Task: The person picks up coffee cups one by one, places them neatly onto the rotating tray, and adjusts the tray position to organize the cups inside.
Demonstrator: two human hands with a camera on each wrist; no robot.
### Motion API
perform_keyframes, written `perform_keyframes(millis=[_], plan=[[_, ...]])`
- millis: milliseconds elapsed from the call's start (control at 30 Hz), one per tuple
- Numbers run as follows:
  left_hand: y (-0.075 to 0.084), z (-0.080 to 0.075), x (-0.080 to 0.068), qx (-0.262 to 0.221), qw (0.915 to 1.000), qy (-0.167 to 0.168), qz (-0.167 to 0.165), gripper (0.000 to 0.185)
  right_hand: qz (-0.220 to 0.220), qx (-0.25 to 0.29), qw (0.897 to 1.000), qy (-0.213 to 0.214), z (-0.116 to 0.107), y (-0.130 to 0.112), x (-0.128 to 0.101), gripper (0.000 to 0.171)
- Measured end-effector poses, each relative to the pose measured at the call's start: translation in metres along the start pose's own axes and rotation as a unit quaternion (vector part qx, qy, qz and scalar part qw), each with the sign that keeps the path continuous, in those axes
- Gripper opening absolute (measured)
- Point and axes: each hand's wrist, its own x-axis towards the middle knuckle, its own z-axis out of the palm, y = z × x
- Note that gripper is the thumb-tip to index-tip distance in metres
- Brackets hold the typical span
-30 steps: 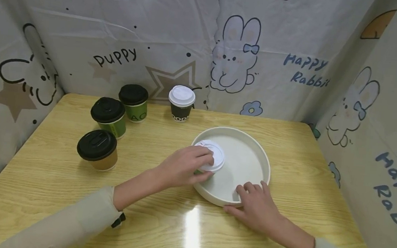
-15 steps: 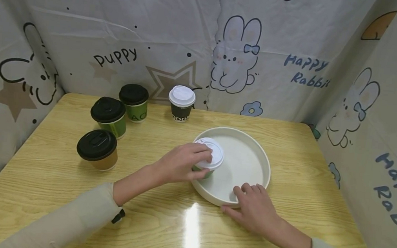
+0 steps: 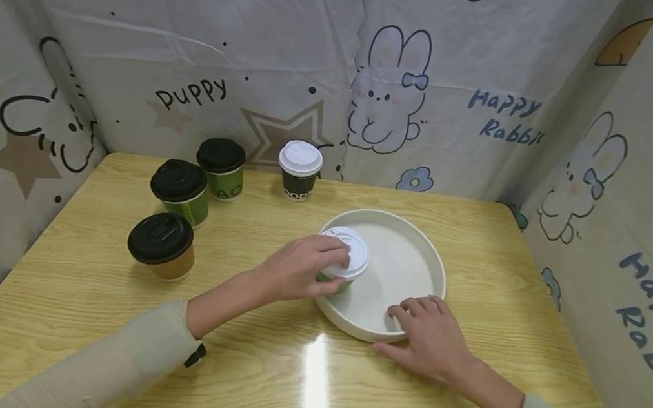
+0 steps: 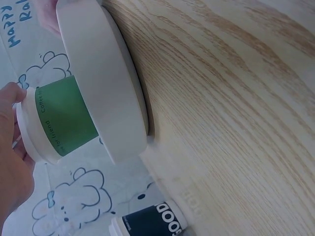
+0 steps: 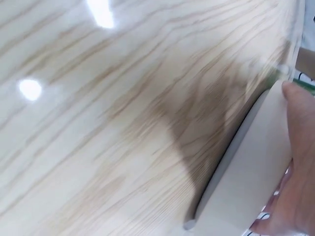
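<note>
Because your fingers curl over its lid, here is how things lie:
Cup: the green paper cup with the white plastic lid [image 3: 342,262] stands upright inside the round white ceramic tray [image 3: 417,238], at the tray's left edge, close against the wall; whether it touches you cannot tell.
Left hand: your left hand [image 3: 296,269] grips the cup from above and from the side, thumb and fingers round the lid rim, which keeps it upright.
Right hand: your right hand [image 3: 431,336] lies on the tray's near rim, fingers fairly straight over the edge and thumb on the light wooden table [image 3: 89,313], which steadies the tray.
Other cups: three black-lidded paper cups [image 3: 179,184] and one black paper cup with a white lid [image 3: 299,170] stand well apart at the back left.
Change: compared with a second ago, the cup sits slightly lower in the tray, and your right hand has shifted slightly rightward along the rim.
</note>
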Motion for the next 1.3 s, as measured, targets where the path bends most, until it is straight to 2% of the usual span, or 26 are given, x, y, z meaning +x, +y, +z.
perform_keyframes(millis=[233,567,800,1300], plan=[[0.0,0.002,0.0,0.001,1.0,0.001,-0.002,0.021,-0.018,0.02,1.0,0.005,0.002,0.015,-0.003,0.07],[0.0,0.002,0.0,0.0,1.0,0.003,-0.001,0.02,-0.067,0.042,0.997,0.009,0.003,0.043,-0.002,0.066],[0.0,0.002,0.0,-0.002,1.0,0.003,-0.004,0.021,-0.075,0.049,0.996,0.002,0.006,0.059,-0.002,0.065],[-0.006,0.0,0.002,-0.006,0.9999,0.0,0.014,0.02,-0.069,0.057,0.996,-0.003,0.009,0.058,-0.002,0.063]])
